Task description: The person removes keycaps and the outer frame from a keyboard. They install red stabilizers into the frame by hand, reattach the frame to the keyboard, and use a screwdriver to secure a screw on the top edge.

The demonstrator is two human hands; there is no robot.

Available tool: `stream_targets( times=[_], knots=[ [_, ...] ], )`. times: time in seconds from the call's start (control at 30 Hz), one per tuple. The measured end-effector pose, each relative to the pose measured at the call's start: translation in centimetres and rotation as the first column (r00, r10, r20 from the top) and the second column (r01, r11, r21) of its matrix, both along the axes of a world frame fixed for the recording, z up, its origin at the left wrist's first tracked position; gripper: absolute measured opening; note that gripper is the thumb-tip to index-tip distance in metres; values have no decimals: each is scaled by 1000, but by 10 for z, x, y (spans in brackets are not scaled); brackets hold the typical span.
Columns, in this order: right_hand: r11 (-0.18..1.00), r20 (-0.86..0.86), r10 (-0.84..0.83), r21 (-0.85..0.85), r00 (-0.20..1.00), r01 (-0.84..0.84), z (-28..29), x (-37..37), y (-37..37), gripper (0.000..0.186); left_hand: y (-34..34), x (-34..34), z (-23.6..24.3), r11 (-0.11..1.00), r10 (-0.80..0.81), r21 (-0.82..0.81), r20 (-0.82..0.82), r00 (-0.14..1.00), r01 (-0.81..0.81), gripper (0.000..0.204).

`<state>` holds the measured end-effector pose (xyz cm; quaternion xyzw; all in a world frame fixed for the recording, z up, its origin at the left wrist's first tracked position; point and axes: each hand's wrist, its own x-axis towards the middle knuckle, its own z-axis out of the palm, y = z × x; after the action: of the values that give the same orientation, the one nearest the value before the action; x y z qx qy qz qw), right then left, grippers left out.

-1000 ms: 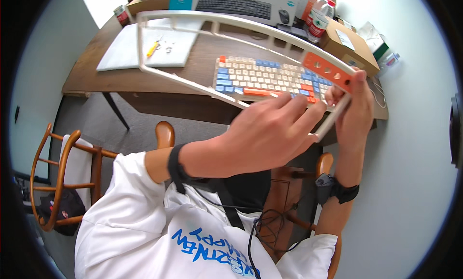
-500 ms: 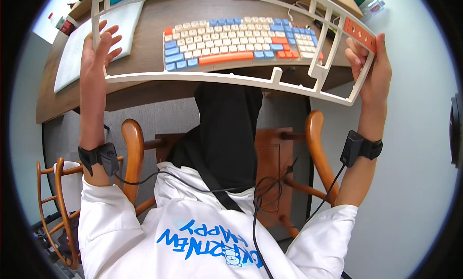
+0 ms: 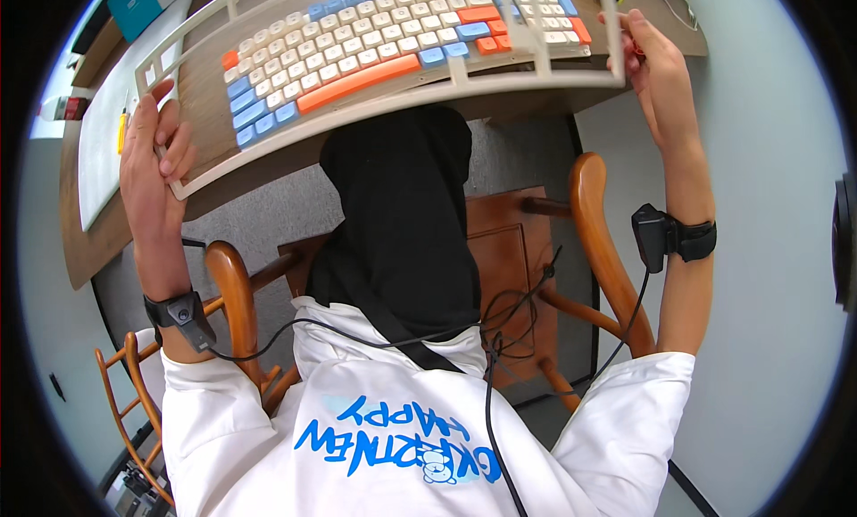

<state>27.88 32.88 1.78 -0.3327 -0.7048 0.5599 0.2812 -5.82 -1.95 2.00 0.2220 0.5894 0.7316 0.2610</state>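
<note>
A: Where is the frame (image 3: 375, 88) at this moment?

B: Both hands hold the cream plastic keyboard frame up in the air above the keyboard (image 3: 393, 44), which lies on the wooden desk (image 3: 98, 240). Its keys show through the frame's open middle.

A: How are the fingers set?

B: The left hand (image 3: 152, 160) is closed around the frame's left end, thumb on one face, fingers curled over the bar. The right hand (image 3: 656, 66) pinches the right end, fingers wrapped round the edge by the corner.

A: How would the piece handle?

B: It looks light and thin, a rim with slim cross-bars and nothing in the middle. Probably it flexes and twists when carried by one end, and the narrow bars could crack. A hold at both short ends, as here, seems the safest. The smooth plastic may slip, so fingers hooked round the rim suit it better than flat pads.
</note>
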Motion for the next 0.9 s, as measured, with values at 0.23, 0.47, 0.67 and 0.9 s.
stream_targets(
  times=[0.23,0.47,0.67,0.9],
  knots=[
    [992,78,-119,49,990,115,-24,49,15,32,-9,-56,-17,997,-79,-16,119,990,81,37],
    [941,54,-302,-144,952,307,-53,126,34,24,7,-76,-43,897,114,-419,-82,990,-138,39],
    [921,16,-330,-214,944,325,-71,171,49,20,-28,-139,-36,553,-604,-791,-596,528,-261,38],
    [924,81,-307,-215,948,318,-84,178,56,19,30,-90,44,557,-326,-588,-804,497,-586,50]
  ],
)
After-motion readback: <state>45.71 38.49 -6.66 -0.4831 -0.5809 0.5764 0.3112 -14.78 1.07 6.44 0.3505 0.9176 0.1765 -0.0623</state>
